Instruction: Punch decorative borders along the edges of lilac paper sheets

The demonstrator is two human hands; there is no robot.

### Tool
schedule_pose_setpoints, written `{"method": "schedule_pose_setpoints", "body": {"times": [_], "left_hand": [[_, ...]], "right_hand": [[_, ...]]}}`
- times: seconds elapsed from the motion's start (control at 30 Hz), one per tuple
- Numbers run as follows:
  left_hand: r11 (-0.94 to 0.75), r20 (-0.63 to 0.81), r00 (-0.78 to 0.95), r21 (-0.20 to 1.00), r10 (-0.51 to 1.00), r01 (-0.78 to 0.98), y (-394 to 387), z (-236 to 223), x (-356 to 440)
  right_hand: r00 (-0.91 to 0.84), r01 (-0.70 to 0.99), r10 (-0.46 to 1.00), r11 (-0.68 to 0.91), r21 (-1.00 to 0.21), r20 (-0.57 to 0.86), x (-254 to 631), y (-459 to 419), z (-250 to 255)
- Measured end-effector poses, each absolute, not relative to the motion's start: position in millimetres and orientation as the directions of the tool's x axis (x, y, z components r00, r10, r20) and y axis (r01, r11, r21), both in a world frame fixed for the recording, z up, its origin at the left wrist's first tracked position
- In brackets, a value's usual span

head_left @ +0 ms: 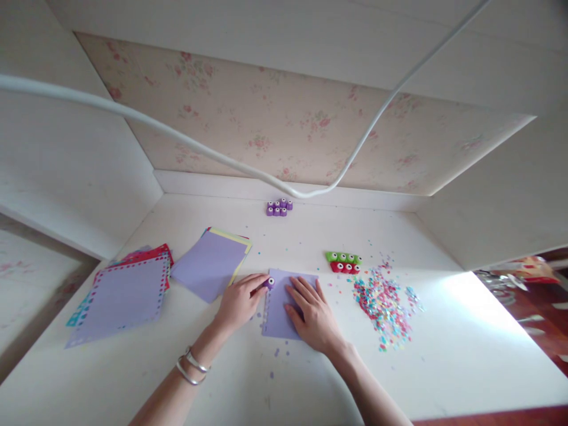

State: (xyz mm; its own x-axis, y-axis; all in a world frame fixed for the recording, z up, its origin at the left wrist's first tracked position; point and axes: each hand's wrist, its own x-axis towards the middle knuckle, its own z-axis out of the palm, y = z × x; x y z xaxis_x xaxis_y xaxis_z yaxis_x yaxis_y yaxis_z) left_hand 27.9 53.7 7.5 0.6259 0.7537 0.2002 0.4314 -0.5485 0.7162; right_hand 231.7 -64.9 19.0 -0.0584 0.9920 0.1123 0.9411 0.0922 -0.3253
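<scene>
A purple sheet of paper (277, 313) lies on the white table in front of me, with punched holes along its left edge. My left hand (242, 300) grips a small purple craft punch (269, 283) with a white and black button, set at the sheet's upper left corner. Flat on the right part of the paper rests my right hand (312, 310), fingers spread and nothing held. Small purple paper cutouts (277, 352) are scattered below and left of the sheet.
Left is a stack of hole-edged sheets (128, 293); nearer, plain coloured sheets (208, 263). Purple punches (277, 208) stand at the back. Green punches (344, 257) and red punches (345, 268) sit right, beside a confetti pile (386, 307). A white cable (186, 139) hangs across the view.
</scene>
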Motion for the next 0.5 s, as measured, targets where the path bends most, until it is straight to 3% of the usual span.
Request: {"method": "schedule_pose_setpoints", "body": {"times": [0.5], "left_hand": [[-0.471,0.135,0.63,0.784,0.765,0.404,55.3,17.3,26.7]], "right_hand": [[-0.043,0.938,0.991,0.084,-0.336,0.129,229.7,-65.0,19.9]]}}
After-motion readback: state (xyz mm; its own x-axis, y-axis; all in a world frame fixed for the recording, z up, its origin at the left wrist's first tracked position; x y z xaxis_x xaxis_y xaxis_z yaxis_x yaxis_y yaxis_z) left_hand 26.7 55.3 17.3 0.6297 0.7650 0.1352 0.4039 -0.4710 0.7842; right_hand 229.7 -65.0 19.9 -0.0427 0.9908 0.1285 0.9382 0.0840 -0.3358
